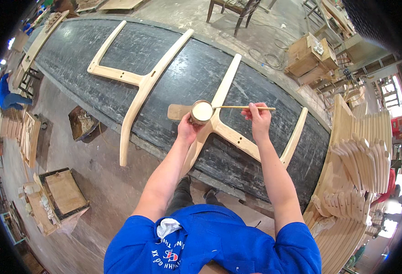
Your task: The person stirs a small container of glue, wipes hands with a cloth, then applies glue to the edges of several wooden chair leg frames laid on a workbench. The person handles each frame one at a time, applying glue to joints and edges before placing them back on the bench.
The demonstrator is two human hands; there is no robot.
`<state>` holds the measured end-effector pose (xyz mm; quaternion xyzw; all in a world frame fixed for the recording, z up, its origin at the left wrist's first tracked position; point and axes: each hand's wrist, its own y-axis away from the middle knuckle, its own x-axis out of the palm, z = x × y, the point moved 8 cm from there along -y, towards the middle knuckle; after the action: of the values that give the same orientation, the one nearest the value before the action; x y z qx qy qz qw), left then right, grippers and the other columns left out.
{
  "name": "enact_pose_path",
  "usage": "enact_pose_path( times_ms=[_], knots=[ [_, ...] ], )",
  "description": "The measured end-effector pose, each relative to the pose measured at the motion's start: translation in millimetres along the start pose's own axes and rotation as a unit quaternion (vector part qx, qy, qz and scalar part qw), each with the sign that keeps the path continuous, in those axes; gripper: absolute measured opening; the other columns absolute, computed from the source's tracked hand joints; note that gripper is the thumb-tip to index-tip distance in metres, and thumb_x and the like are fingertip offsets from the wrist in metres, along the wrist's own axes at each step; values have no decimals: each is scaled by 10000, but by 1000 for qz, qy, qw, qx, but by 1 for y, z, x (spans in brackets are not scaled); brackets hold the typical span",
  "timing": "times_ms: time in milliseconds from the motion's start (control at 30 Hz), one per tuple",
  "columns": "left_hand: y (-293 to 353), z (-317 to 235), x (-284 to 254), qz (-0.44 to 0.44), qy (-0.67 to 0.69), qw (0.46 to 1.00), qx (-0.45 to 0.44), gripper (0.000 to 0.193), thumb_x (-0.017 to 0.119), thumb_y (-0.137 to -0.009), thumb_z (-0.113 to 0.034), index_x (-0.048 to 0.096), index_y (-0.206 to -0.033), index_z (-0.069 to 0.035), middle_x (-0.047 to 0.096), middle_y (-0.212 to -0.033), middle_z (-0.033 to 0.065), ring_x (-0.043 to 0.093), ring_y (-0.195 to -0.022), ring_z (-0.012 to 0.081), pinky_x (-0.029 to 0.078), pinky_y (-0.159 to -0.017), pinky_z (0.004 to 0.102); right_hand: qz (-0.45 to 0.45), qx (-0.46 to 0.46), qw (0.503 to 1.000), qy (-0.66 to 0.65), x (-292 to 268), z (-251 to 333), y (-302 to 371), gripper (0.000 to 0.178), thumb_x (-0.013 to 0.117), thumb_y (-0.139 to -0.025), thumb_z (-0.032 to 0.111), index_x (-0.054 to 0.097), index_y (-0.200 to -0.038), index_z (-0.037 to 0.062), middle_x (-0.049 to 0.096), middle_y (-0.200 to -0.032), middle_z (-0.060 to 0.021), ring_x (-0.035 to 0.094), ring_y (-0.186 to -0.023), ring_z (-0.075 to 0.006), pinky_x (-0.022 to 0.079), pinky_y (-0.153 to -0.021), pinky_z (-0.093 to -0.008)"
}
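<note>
My left hand (188, 129) is wrapped round a small round cup (202, 112) filled with a pale, creamy substance. A flat brown wooden piece (177, 112) juts out to the left of the cup; whether it is joined to it I cannot tell. Between the fingers of my right hand (258, 119) lies a thin stick (237, 108), roughly level, its tip by the cup's right rim. Beneath both hands a pale wooden chair frame (237, 137) lies on the dark bench, with two dark holes in its crosspiece. A similar wooden frame (141, 89) lies to the left.
The long black-topped bench (164, 45) runs from far left to near right. Stacked pale wooden parts (360, 169) stand at the right. A wooden box (306, 57) is beyond the bench. On the floor at left are a bin (83, 123) and a box (66, 194). Another person (11, 93) in blue is far left.
</note>
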<state>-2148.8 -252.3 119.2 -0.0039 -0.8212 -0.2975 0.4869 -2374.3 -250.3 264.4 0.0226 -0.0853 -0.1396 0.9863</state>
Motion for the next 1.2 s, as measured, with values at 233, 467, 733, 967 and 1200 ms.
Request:
enact_pose_path(
  times_ms=[233,467,733,967,1200],
  knots=[
    [25,-19,-48,-64,25,997,30,344,380,-936,-301,504,-1135,-50,566,-1103,113,571,-1006,249,502,-851,414,73,-150,935,312,34,1,-20,171,614,-843,146,540,-771,10,564,-593,-61,514,-533,-108,420,-508,-267],
    [54,-42,-84,-61,15,996,66,415,338,-931,-325,472,-1217,-54,551,-1182,118,568,-1045,274,502,-865,422,187,-179,863,434,82,-19,-21,183,604,-829,158,508,-758,19,561,-645,-147,571,-596,-313,444,-540,-375],
    [69,-44,-87,-82,28,994,74,390,374,-926,-314,494,-1184,-48,585,-1123,106,585,-1006,265,511,-831,412,225,-201,822,483,108,-21,-29,200,584,-844,201,515,-761,32,571,-675,-157,576,-639,-340,448,-553,-415],
    [72,-37,-68,-12,3,998,63,400,349,-933,-309,480,-1210,-50,564,-1173,102,569,-1047,250,490,-866,408,285,-188,775,532,93,-22,-38,154,594,-818,175,531,-767,45,584,-711,-148,592,-685,-327,469,-592,-405],
    [72,-20,-62,-24,-16,998,48,406,343,-934,-310,472,-1223,-56,542,-1211,101,551,-1080,251,472,-905,417,432,-267,742,438,88,-2,-13,57,558,-779,13,563,-828,40,582,-774,-102,604,-767,-270,483,-648,-351]
  ],
)
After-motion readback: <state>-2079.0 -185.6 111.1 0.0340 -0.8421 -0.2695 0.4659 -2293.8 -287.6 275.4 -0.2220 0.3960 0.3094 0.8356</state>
